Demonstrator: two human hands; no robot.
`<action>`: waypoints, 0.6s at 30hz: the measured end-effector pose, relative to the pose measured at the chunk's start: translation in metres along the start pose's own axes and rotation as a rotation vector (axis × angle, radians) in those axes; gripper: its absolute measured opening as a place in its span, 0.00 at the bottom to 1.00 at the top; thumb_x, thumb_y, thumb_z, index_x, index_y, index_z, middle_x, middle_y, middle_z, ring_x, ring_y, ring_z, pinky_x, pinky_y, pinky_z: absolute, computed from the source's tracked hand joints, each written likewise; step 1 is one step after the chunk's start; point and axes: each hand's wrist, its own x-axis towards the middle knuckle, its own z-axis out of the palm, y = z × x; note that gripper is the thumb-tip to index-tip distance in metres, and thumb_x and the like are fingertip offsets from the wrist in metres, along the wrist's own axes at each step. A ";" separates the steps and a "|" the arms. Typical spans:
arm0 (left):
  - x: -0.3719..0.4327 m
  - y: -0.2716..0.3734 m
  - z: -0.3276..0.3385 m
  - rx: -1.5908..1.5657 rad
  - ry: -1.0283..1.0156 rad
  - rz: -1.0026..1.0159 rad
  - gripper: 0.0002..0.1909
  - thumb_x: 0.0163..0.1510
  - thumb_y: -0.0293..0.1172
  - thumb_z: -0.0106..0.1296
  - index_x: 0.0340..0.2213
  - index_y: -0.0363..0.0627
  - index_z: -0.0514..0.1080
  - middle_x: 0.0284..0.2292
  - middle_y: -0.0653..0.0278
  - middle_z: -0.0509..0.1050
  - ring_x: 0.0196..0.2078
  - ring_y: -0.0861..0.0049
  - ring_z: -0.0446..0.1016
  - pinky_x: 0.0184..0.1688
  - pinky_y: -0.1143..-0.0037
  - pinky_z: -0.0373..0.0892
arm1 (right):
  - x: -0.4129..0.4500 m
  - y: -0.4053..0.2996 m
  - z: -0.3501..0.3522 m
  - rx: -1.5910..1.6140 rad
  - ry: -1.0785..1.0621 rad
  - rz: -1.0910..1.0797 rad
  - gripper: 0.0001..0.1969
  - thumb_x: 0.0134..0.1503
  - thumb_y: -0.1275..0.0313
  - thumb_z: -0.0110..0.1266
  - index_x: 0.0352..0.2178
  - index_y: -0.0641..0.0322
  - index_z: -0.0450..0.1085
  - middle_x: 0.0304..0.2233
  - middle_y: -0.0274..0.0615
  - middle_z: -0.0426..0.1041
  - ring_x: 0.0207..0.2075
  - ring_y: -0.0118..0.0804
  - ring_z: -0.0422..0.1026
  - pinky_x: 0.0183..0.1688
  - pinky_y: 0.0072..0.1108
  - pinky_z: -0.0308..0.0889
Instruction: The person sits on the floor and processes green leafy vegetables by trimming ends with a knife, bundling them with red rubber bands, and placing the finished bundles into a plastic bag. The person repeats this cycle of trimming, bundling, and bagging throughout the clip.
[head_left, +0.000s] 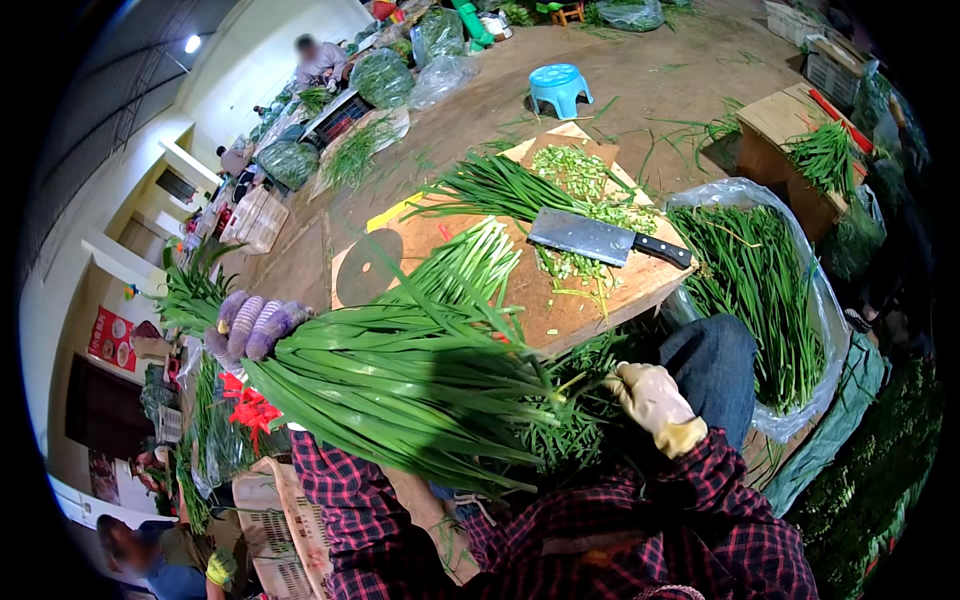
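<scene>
My left hand (255, 326), in a purple striped knit glove, grips a large bunch of long flat green leaves (375, 367), apparently Chinese chives. Their leaf tips fan out to the right across my lap. My right hand (654, 403), in a cream rubber glove, is closed at those tips, with a thin yellowish leaf (571, 381) running to its fingers. Beyond the bunch stands a wooden board (544, 319). On it lie a cleaver (583, 235) with a black handle, chopped stem ends (568, 169), a green bundle (502, 184) and pale-stemmed stalks (484, 259).
A clear plastic bag (834, 330) full of green stalks stands beside my right knee. A light plastic crate (304, 517) sits at lower left, near a person (169, 559). Farther off are a blue stool (559, 88), a brown box (772, 150) and another person (322, 64).
</scene>
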 end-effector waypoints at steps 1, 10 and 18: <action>-0.001 0.000 -0.002 0.012 -0.004 0.005 0.12 0.61 0.46 0.45 0.38 0.52 0.65 0.27 0.79 0.70 0.31 0.86 0.69 0.48 0.72 0.61 | -0.003 0.004 0.002 0.217 -0.002 -0.009 0.19 0.55 0.63 0.57 0.43 0.66 0.70 0.36 0.58 0.75 0.39 0.55 0.74 0.42 0.31 0.70; 0.007 -0.022 -0.005 -0.020 -0.066 -0.058 0.13 0.61 0.46 0.43 0.40 0.52 0.65 0.29 0.78 0.70 0.33 0.84 0.69 0.54 0.66 0.59 | 0.035 -0.071 0.008 1.365 -0.186 -0.035 0.19 0.58 0.63 0.53 0.48 0.63 0.69 0.38 0.35 0.75 0.39 0.25 0.68 0.45 0.22 0.64; 0.006 -0.022 0.004 -0.018 -0.018 -0.025 0.12 0.61 0.44 0.45 0.38 0.51 0.66 0.26 0.80 0.70 0.30 0.86 0.70 0.50 0.71 0.62 | 0.014 -0.073 0.008 1.015 0.018 0.030 0.17 0.59 0.64 0.48 0.46 0.61 0.69 0.36 0.48 0.74 0.37 0.37 0.71 0.42 0.26 0.65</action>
